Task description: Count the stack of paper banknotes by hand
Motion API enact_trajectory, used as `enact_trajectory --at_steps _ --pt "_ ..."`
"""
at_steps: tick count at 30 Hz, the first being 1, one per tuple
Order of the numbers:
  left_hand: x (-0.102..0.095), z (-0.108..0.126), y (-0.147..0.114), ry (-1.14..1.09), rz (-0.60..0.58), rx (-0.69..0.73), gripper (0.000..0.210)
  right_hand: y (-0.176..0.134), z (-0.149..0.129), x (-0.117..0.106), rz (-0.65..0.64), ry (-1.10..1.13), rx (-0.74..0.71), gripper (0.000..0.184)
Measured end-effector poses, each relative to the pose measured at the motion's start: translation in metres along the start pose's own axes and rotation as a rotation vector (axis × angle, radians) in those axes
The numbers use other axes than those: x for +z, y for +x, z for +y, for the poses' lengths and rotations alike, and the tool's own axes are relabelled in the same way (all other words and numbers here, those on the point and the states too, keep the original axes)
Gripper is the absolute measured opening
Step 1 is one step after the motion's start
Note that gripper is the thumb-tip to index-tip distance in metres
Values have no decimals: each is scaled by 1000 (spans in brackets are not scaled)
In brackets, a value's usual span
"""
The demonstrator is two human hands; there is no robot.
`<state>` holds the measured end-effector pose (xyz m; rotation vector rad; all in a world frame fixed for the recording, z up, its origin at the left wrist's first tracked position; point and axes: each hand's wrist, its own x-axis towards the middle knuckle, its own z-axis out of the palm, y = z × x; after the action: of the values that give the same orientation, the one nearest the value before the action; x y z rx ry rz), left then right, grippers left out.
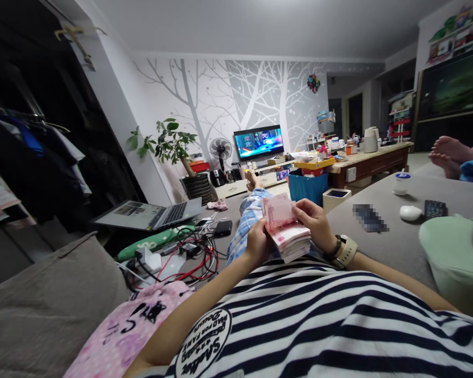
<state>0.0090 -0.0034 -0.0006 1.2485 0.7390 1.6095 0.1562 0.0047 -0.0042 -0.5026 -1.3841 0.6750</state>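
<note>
A thick stack of pinkish-red banknotes (292,240) is held over my lap, just beyond the striped shirt. My left hand (259,240) grips the stack along its left edge, thumb toward the top. Some notes stand raised at the far side, their faces turned toward me. My right hand (314,223) pinches the right edge of these raised notes between thumb and fingers. A watch with a pale band (347,251) and a dark bracelet are on the right wrist. The fingers behind the stack are hidden.
Left of my legs lie an open laptop (177,212), tangled cables (205,257) and a black box-shaped device (223,228). On the right are a blurred-out dark object (368,218), a white mouse (410,212), a lidded cup (401,184) and a green neck pillow (449,252). Another person's feet (451,155) rest beyond.
</note>
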Motion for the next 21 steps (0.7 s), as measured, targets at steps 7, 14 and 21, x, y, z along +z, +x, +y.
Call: enact_trajectory --at_steps 7,14,21 --pt "-3 1 -4 103 -3 64 24 0 -5 1 4 -1 35 30" --pt "-7 -4 0 102 -21 51 22 -1 -7 0 8 -42 17 31" --pt "-9 -7 6 45 -24 36 20 -1 -7 0 8 -9 9 30"
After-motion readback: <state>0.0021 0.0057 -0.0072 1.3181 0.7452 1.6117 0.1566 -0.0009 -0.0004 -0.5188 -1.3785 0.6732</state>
